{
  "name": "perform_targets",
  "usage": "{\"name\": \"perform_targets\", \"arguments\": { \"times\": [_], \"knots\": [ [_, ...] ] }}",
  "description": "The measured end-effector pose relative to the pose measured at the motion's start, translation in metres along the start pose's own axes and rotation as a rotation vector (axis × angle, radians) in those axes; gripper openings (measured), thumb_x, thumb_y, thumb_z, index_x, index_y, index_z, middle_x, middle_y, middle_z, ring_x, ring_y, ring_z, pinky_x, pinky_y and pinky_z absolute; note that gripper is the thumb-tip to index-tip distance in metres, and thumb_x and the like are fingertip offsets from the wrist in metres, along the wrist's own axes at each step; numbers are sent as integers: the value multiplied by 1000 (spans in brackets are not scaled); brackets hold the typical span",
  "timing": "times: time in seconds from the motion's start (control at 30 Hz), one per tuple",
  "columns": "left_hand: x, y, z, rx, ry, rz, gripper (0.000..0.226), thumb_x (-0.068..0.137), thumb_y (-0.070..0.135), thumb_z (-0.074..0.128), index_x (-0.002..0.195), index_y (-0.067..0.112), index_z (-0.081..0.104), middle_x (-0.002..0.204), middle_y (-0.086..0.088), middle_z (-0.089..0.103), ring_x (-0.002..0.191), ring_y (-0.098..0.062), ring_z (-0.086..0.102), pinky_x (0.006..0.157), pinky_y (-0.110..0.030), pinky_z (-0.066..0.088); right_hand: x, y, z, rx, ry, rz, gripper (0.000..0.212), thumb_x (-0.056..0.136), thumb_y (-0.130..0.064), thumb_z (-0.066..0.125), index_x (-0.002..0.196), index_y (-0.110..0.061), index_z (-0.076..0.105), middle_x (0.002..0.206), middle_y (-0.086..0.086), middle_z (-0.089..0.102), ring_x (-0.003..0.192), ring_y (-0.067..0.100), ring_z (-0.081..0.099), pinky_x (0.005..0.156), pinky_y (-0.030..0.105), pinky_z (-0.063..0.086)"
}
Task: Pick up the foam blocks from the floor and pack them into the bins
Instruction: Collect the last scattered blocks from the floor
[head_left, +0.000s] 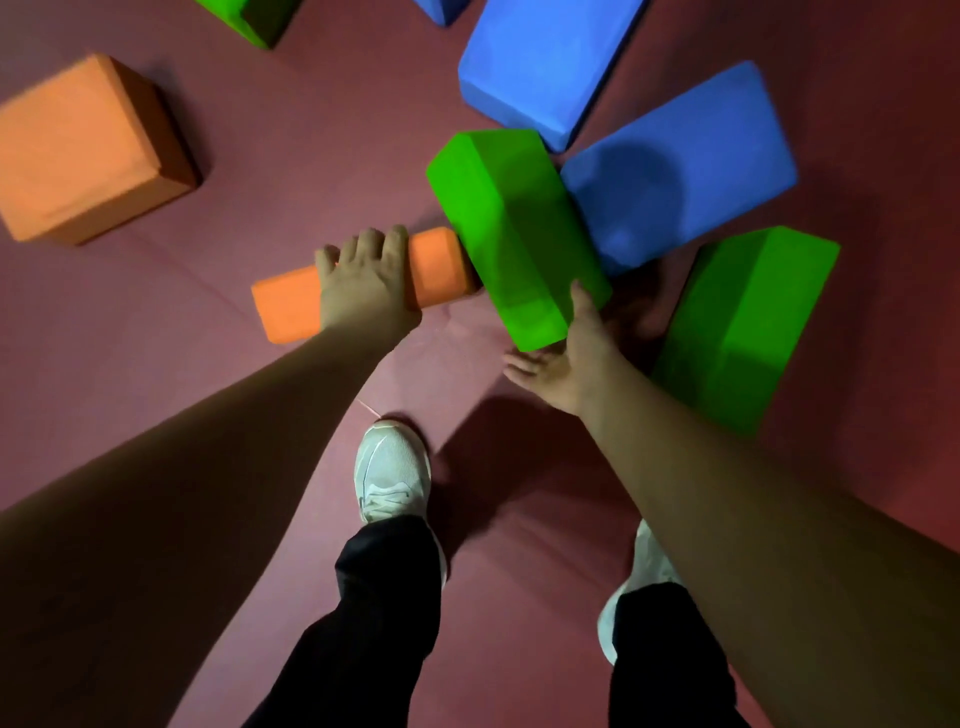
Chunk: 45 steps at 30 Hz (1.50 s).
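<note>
We're barely started, nothing visibly packed: our left hand grips the slim orange block at centre frame, fingers curled over it, our right hand spreads open against the tilted green block beside it, and blue blocks upper right lie unpacked.

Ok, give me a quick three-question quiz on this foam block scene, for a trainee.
1. True or false: the left hand grips a blue block.
2. Which block does the right hand touch? A) orange B) green C) blue
3. Fill in: the large block lying alone at far left is ____.
Key: 1 false, its fingers curl over the nearer orange block. 2 B, the near end of the middle green block. 3 orange.
</note>
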<state>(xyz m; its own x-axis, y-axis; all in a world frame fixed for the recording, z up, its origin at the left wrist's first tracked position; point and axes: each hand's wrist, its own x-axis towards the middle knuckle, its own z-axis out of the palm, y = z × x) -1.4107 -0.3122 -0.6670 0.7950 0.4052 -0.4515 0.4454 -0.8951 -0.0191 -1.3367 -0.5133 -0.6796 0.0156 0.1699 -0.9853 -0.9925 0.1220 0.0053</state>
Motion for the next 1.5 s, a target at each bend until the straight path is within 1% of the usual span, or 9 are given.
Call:
{"name": "perform_targets", "arguments": {
  "times": [0.17,0.33,0.5,0.6,0.73,0.83,0.93,1.17,1.5],
  "knots": [
    [-33,-23,-25,-60,61,26,79,61,28,72,133,12,43,119,-13,56,106,-36,53,90,-46,33,-20,-11,19,179,-36,-58,35,89,-47,63,106,-16,63,99,8,67,89,24,59,84,35,46],
    [-88,-39,-113,-196,91,-58,97,54,30,78,142,19,36,119,-13,56,108,-37,53,88,-46,38,-125,-29,37,5,49,-289,20,87,-31,72,104,-25,65,112,3,73,99,19,68,93,40,52],
    [-129,-41,-255,-316,82,-104,98,58,35,77,145,22,34,123,-11,55,112,-36,52,88,-47,39,-291,-66,64,-307,294,-731,56,63,-44,85,108,-11,74,105,1,76,99,22,72,88,46,58],
    [-152,-44,-375,-522,96,-158,96,62,38,80,142,15,32,130,-12,48,120,-36,47,92,-52,39,-409,-88,81,-502,452,-910,51,73,-34,86,109,-2,70,114,7,72,101,23,69,85,34,53],
    [-183,-57,-533,-766,191,-49,88,52,36,68,126,1,38,125,-20,46,118,-41,47,90,-56,44,-569,-100,95,-577,644,-1055,77,68,-38,88,121,1,49,116,10,65,101,22,66,73,20,51],
    [-210,-56,-630,-826,227,31,85,51,34,67,126,9,38,126,-15,47,116,-39,48,90,-53,45,-668,-89,91,-590,751,-1142,83,62,-46,88,116,-3,43,116,19,61,104,30,62,86,39,51],
    [-242,-40,-701,-835,265,172,98,60,25,78,144,21,28,137,-13,42,122,-37,46,97,-49,44,-742,-69,79,-570,833,-1245,78,65,-39,90,115,1,45,114,21,59,106,33,59,90,43,48],
    [-321,58,-780,-788,296,437,96,58,25,76,140,35,27,131,-10,44,117,-39,50,95,-50,46,-849,-39,-5,-338,919,-1333,79,62,-34,93,113,1,45,109,20,60,100,34,60,83,43,50],
    [-469,265,-784,-769,345,791,90,62,17,80,137,31,32,129,-9,47,118,-33,47,95,-41,43,-932,63,-229,-75,1131,-1368,74,61,-37,91,107,-1,46,104,21,59,98,35,60,83,43,50]
  ]
}}
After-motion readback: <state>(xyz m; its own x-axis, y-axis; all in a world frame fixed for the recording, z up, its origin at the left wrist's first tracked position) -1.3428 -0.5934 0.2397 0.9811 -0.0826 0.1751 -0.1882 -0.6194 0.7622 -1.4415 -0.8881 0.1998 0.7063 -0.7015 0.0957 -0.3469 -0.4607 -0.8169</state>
